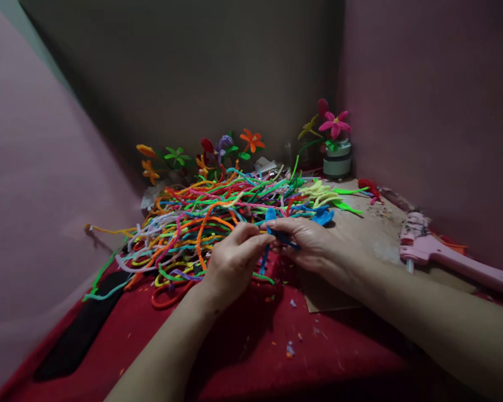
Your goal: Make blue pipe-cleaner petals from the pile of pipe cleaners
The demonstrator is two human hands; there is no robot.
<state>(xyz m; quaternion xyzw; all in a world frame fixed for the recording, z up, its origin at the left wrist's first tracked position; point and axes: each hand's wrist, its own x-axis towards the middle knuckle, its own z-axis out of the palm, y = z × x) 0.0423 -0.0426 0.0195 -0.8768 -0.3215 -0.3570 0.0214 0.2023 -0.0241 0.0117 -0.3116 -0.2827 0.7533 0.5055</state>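
Note:
Between my two hands is a blue pipe cleaner (270, 215), bent into a petal-like loop on top, with a tail hanging below. My left hand (233, 257) pinches it from the left, thumb and fingers pressed together. From the right, my right hand (302, 239) grips it too, fingers closed around the lower part, where darker blue strands stick out. The fingertips of both hands nearly meet and partly hide the piece. Just behind lies a big tangled heap of multicoloured pipe cleaners (218, 206). Blue looped pieces (322, 216) rest at its right edge.
A pink hot glue gun (452, 257) lies at right on a cardboard sheet (356, 223). Pipe-cleaner flowers (251, 139) stand behind the heap, and a pink flower (335, 124) stands by a grey-green jar (337, 162). A black strip (79, 329) lies left on the red cloth (235, 357).

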